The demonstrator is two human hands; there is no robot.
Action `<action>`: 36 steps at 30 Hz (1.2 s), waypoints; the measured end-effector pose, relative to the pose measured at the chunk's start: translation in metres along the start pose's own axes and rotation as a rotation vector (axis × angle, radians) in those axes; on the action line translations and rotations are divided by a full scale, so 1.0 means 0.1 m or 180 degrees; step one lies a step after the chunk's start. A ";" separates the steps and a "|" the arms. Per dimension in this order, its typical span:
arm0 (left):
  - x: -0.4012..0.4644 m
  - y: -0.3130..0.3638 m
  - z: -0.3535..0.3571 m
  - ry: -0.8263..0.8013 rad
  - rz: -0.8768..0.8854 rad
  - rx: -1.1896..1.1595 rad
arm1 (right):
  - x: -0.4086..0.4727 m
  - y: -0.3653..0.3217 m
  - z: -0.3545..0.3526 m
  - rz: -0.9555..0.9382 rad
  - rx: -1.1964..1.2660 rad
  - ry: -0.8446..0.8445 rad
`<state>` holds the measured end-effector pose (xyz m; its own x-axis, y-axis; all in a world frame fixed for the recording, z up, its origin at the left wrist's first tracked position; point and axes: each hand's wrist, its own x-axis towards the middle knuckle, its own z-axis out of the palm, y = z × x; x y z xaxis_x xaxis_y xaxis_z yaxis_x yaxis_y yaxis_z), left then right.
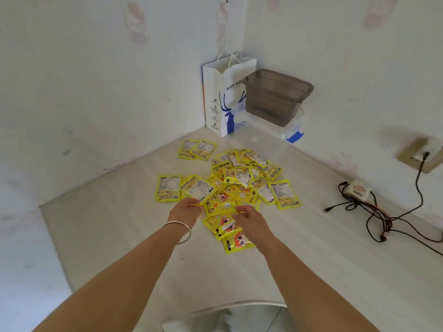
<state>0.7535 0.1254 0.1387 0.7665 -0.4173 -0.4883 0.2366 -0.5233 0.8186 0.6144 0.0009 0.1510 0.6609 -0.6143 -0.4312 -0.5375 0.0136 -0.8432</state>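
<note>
Several yellow snack packets (242,180) lie scattered in a heap on the white table (107,231). One yellow packet (221,204) with a cartoon face sits at the near edge of the heap. My left hand (185,210), with a silver bangle on the wrist, pinches that packet's left edge. My right hand (249,219) pinches its right edge. Three more cartoon-face packets (233,236) overlap just below, partly under my right hand. Two packets (196,149) lie apart at the back left.
In the corner stand a white and blue paper bag (223,99) and a grey plastic bin (275,97) stacked on a clear lidded box (266,137). At the right are a power strip (358,188), tangled black cables (383,216) and a wall socket (422,154).
</note>
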 end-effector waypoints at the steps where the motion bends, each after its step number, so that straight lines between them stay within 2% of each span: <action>1: 0.02 -0.01 -0.01 -0.0027 -0.0029 0.0058 | 0.04 -0.01 -0.02 0.0020 -0.0041 0.0031; 5: 0.47 -0.03 -0.01 0.0171 -0.0320 0.0168 | 0.61 -0.02 -0.06 0.0025 -0.0512 0.0079; 9: 0.84 0.01 0.03 0.0243 -0.0659 0.0464 | 1.08 -0.01 -0.13 -0.0355 -0.1852 0.0237; 11: 1.00 0.00 0.07 0.0138 -0.0795 0.0562 | 1.25 -0.03 -0.16 -0.0438 -0.2397 0.0160; 16: 1.18 0.09 0.16 0.0532 -0.0940 0.0669 | 1.54 -0.08 -0.21 -0.0618 -0.3381 -0.0226; 21: 1.31 0.22 0.23 0.0790 -0.1032 0.0640 | 1.73 -0.10 -0.22 -0.0589 -0.3754 -0.0468; 25: 1.41 0.28 0.29 0.0772 -0.1019 0.0824 | 1.79 -0.10 -0.18 -0.0664 -0.3932 -0.0562; 32: 1.51 0.28 0.28 0.0793 -0.1096 0.0660 | 1.87 -0.11 -0.07 -0.0640 -0.4414 -0.0250; 36: 1.54 0.28 0.23 0.0714 -0.0998 0.0627 | 1.95 -0.14 -0.07 -0.0636 -0.4349 0.0118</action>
<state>0.8641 0.0292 0.0796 0.7916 -0.0550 -0.6086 0.3770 -0.7399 0.5572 0.7476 -0.1247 0.0808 0.7843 -0.5348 -0.3146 -0.5323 -0.8404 0.1017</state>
